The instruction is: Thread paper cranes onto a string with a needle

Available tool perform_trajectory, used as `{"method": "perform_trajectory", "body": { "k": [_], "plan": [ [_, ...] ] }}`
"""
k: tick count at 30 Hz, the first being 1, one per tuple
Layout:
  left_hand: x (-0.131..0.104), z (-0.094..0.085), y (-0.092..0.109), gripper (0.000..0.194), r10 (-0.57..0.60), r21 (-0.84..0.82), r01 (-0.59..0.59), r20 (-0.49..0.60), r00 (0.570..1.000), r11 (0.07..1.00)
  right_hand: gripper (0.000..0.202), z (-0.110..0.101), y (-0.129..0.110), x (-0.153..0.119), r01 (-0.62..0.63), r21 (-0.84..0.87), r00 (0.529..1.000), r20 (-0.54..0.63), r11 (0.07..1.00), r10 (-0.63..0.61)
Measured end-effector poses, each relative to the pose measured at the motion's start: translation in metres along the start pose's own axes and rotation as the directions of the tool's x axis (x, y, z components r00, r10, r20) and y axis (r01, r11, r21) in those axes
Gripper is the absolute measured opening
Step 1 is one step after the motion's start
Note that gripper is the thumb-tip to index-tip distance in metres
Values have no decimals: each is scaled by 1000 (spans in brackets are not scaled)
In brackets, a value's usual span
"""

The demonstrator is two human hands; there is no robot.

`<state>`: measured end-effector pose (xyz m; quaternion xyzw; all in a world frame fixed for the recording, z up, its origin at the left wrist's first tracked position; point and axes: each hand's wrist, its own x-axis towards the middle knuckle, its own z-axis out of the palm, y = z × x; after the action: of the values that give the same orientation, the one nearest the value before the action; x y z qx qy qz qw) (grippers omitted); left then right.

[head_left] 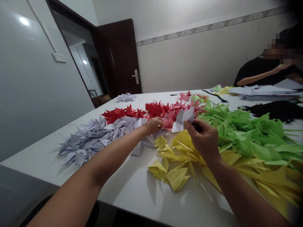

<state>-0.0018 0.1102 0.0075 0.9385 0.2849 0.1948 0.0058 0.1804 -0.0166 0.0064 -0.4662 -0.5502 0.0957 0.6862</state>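
Working from the left of the frame, I'm seeing a heap of pale folded papers (82, 145) lying on the white table (132, 183), with red folded papers (157, 108) spreading behind it toward the middle. My left hand (153, 125) is reaching in from the lower left and hovering at centre frame, its fingers curling closely together; whether they are pinching anything thin, I cannot tell.

Just right of those fingertips, apart from them by a narrow gap, the white folded paper (181, 120) is standing out in front of the pink folded papers (168, 122). Its long axis is running from lower left to upper right, one flap pointing down toward the left hand's side, the other rising away. I'm judging that narrow gap to be the relation that matters.

The right hand (204, 137) is the nearer one, already touching: its thumb is pressing the sheet's right-hand part, the fingers mostly hiding behind, so the paper is extending leftward from the grip. Below, yellow folded papers (178, 178) are lying loose; farther right, green folded papers (251, 129) are heaping up.
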Motion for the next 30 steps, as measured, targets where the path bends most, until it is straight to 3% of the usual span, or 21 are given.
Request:
{"method": "perform_trajectory", "body": {
  "k": [7,14,20,30],
  "plan": [
    [-21,-19,-16,21,-14,115,6,65,998,993,24,0,1,1,-13,24,1000,-27,1000,14],
    [-34,-28,-50,12,-60,222,48,47,997,974,25,0,0,3,-7,3,999,-38,1000,7],
    [-46,-48,-74,16,-81,254,96,-70,994,962,27,-3,1,4,-7,-6,999,-46,1000,7],
    [-57,-89,-68,20,41,270,17,-205,978,963,27,-2,2,4,0,-12,999,-41,1000,0]
  ]
}}
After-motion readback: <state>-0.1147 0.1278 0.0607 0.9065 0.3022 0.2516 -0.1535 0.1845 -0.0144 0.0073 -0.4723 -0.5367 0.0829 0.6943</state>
